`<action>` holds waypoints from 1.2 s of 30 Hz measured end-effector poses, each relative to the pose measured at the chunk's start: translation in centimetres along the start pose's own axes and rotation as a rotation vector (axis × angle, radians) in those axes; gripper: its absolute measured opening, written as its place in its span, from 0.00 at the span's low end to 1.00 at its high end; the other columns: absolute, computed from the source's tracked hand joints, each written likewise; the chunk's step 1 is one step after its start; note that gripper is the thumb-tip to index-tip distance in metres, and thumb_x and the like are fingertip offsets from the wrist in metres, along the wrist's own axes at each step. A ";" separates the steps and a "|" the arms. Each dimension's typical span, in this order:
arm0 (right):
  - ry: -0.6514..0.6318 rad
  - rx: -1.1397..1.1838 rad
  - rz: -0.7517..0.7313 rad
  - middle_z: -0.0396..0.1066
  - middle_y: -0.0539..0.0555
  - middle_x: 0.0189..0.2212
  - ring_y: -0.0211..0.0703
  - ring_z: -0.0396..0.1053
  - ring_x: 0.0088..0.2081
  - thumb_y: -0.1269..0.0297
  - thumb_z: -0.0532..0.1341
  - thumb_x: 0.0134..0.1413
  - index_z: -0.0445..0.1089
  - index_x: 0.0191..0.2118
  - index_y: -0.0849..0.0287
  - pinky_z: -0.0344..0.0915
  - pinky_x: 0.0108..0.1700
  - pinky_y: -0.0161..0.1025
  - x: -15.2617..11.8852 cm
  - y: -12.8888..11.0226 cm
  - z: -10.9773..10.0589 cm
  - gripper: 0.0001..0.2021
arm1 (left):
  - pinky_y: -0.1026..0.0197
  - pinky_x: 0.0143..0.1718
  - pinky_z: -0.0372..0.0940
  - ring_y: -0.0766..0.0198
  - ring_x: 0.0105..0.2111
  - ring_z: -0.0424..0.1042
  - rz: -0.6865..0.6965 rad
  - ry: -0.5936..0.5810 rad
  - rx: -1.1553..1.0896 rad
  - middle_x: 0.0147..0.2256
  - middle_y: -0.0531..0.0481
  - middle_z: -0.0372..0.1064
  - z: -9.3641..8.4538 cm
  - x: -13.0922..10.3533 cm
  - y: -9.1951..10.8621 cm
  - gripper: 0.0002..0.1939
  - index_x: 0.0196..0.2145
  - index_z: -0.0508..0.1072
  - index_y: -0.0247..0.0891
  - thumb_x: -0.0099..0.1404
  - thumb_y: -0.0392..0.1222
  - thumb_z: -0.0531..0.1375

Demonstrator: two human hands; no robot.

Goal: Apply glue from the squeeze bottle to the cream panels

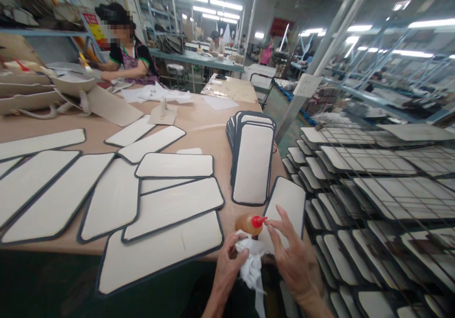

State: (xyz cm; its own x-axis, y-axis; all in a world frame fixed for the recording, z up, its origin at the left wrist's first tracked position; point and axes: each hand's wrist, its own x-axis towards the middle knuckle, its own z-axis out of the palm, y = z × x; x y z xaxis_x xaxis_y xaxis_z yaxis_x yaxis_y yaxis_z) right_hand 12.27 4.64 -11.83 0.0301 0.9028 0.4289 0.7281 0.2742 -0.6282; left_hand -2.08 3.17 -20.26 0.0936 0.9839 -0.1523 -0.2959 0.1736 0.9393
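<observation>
My left hand (229,266) is closed on a crumpled white cloth (251,266), whose end hangs down past the table edge. Just beyond it, a bottle of amber liquid (243,224) lies on its side, its red nozzle (259,221) pointing right. My right hand (293,256) has its fingers apart, with fingertips at the nozzle's tip; whether they touch it I cannot tell. Under and behind that hand lies a pale panel with dark edging (289,195). A stack of similar panels (253,161) stands beyond the bottle.
More dark-edged panels (177,209) overlap across the table (209,133) to my left. At right, a wire rack (377,199) holds many panels close to the table. A co-worker (131,62) sits across the table with a brush, near beige bag parts (110,104). A metal post (295,104) rises behind the stack.
</observation>
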 end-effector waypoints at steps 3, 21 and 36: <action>0.015 -0.075 -0.076 0.71 0.60 0.43 0.46 0.68 0.47 0.67 0.52 0.60 0.61 0.52 0.62 0.66 0.48 0.45 0.6 0.8 0.6 0.15 | 0.51 0.49 0.62 0.51 0.48 0.67 -0.003 0.045 0.101 0.48 0.40 0.65 0.0 -0.2 0.1 0.16 0.39 0.72 0.35 0.52 0.42 0.60; -0.341 -0.124 -0.483 0.73 0.55 0.35 0.46 0.69 0.35 0.75 0.49 0.57 0.41 0.64 0.57 0.69 0.37 0.44 4.9 1.1 -1.3 0.30 | 0.38 0.57 0.50 0.46 0.59 0.52 0.454 -0.148 0.895 0.59 0.44 0.57 1.4 -0.9 4.3 0.20 0.48 0.68 0.41 0.58 0.31 0.54; 0.099 -0.005 -0.384 0.73 0.56 0.41 0.44 0.67 0.43 0.67 0.52 0.59 0.55 0.58 0.59 0.63 0.48 0.45 8.0 -2.4 -4.3 0.21 | 0.38 0.55 0.55 0.46 0.58 0.55 0.582 0.004 0.831 0.54 0.43 0.64 1.4 3.3 -1.2 0.17 0.46 0.71 0.43 0.58 0.39 0.57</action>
State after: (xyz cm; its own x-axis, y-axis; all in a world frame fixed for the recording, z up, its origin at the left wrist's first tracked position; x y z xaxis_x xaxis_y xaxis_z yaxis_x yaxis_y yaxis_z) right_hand 13.76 9.78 -4.12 -0.1794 0.6986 0.6927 0.7027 0.5837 -0.4067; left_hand -0.10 6.12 -21.44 0.1423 0.9065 0.3975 0.4607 -0.4161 0.7839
